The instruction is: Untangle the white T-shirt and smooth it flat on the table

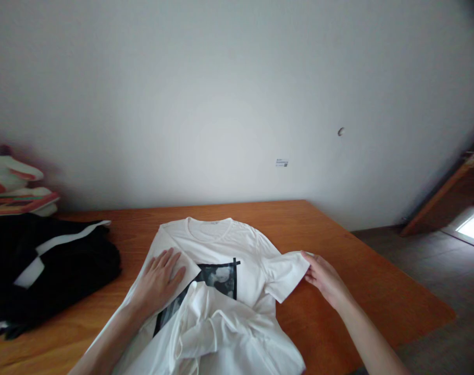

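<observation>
A white T-shirt [248,245] with a dark printed picture on its front lies on the wooden table, its neckline toward the wall. The sleeve on the left is folded inward over the chest, and my left hand [158,281] rests flat on it with fingers stretched out. My right hand [325,276] pinches the hem of the other sleeve, which sticks out to the right. The lower part of the shirt is bunched up over the print and covers some of it.
Black clothing with white stripes [76,260] lies in a heap on the left of the wooden table [299,219]. Behind it is a white plush-looking object [22,169]. A pale wall [221,104] rises at the table's back; the floor [397,260] shows beyond the right edge.
</observation>
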`<action>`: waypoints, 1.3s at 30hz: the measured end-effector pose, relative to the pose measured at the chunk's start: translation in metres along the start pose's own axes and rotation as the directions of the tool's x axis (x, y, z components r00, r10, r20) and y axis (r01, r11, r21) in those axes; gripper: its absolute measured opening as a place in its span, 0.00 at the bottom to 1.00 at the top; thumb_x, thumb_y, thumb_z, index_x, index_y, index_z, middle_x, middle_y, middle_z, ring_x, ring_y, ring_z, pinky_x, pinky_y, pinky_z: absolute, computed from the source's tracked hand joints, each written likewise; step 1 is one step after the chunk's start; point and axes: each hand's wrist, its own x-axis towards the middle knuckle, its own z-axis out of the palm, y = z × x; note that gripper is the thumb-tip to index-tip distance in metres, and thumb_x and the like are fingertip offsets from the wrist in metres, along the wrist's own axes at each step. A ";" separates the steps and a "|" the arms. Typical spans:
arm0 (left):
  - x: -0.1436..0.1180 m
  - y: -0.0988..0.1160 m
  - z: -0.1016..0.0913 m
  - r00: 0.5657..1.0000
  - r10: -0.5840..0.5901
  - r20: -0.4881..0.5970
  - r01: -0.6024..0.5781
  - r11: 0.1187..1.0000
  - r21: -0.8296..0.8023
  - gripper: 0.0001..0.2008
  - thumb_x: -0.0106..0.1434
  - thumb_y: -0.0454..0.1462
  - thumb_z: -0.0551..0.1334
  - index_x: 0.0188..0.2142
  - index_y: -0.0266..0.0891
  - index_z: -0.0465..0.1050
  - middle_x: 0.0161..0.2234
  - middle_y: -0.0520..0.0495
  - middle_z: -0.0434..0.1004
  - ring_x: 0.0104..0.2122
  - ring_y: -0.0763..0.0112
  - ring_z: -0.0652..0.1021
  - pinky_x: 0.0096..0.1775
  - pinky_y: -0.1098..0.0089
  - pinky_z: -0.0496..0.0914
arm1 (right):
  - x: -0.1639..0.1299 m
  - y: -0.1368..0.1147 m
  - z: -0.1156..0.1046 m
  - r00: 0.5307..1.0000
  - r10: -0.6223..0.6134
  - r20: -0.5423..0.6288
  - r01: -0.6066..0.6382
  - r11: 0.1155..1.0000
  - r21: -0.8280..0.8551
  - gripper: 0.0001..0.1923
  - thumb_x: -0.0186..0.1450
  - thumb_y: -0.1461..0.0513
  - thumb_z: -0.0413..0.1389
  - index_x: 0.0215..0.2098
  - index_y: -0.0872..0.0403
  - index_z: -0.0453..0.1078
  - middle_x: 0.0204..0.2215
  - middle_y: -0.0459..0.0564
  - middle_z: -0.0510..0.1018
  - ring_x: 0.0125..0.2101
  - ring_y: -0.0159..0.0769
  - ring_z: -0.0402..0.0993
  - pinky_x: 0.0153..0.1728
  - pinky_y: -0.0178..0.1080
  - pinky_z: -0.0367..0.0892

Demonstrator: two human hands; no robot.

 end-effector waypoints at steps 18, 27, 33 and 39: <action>0.024 0.175 -0.089 0.812 0.541 0.220 -0.196 0.607 -0.770 0.17 0.68 0.45 0.61 0.52 0.41 0.75 0.50 0.40 0.80 0.47 0.57 0.80 0.51 0.59 0.73 | 0.018 -0.026 0.051 0.980 -0.167 -0.108 0.193 0.930 0.314 0.22 0.41 0.52 0.71 0.29 0.52 0.72 0.20 0.43 0.77 0.26 0.37 0.74 0.27 0.37 0.70; 0.047 0.173 -0.025 0.728 0.334 0.598 0.685 -0.334 -0.647 0.28 0.63 0.57 0.65 0.51 0.38 0.73 0.46 0.38 0.82 0.44 0.58 0.83 0.45 0.62 0.77 | -0.055 -0.044 0.080 0.740 -0.291 0.607 0.391 0.920 -0.035 0.31 0.62 0.45 0.65 0.59 0.49 0.70 0.57 0.57 0.77 0.53 0.44 0.77 0.50 0.45 0.74; 0.047 0.173 -0.013 0.727 0.048 0.685 0.623 -0.465 -0.629 0.06 0.59 0.26 0.67 0.33 0.35 0.73 0.29 0.47 0.82 0.28 0.72 0.82 0.32 0.75 0.78 | -0.066 0.016 0.056 0.773 -0.372 0.514 0.617 0.631 -0.470 0.38 0.60 0.51 0.67 0.65 0.50 0.63 0.61 0.58 0.73 0.58 0.49 0.72 0.57 0.51 0.69; 0.055 0.171 -0.012 0.747 0.039 0.664 0.541 -0.616 -0.572 0.07 0.63 0.23 0.63 0.32 0.32 0.73 0.30 0.46 0.81 0.27 0.75 0.82 0.34 0.77 0.79 | -0.066 0.052 0.066 0.791 -0.522 0.319 0.594 0.530 -0.605 0.15 0.69 0.52 0.54 0.47 0.51 0.73 0.40 0.54 0.82 0.40 0.44 0.80 0.42 0.43 0.72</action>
